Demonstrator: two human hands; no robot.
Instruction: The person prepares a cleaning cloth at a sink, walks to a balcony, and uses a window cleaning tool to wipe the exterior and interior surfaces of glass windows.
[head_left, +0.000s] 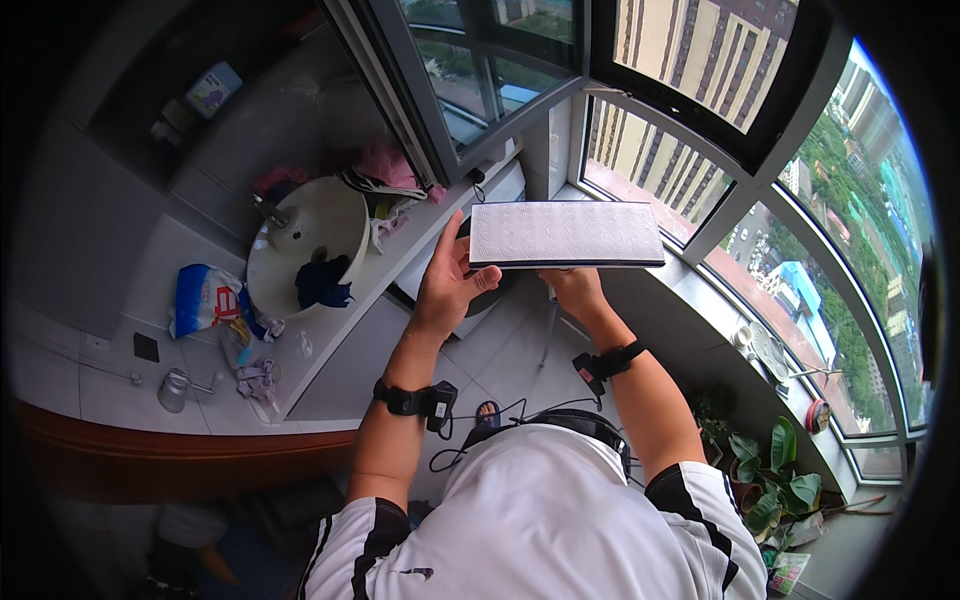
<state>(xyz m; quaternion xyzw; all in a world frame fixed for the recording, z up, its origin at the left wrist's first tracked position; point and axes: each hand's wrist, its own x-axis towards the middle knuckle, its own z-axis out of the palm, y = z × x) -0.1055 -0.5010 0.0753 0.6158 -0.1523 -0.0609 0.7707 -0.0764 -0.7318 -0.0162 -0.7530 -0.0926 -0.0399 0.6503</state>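
Note:
A flat mop head (566, 232) with a white, swirl-embossed sheet on its face and a dark edge is held up in front of me. My left hand (450, 281) is at its left end, thumb along the lower edge, index finger raised, other fingers partly hidden behind it. Under the head, my right hand (576, 291) is closed around what looks like the top of the handle; the head hides some of its fingers. A thin metal pole (550, 334) runs down from there towards the tiled floor (499, 345).
An open window sash (517, 97) juts in above. On the left, a counter carries a round washbasin (259, 281) with dark cloth (322, 283), and a blue-and-white bag (202, 300). A windowsill (701, 300) curves along the right, above potted plants (780, 472). Cables (517, 412) hang at my waist.

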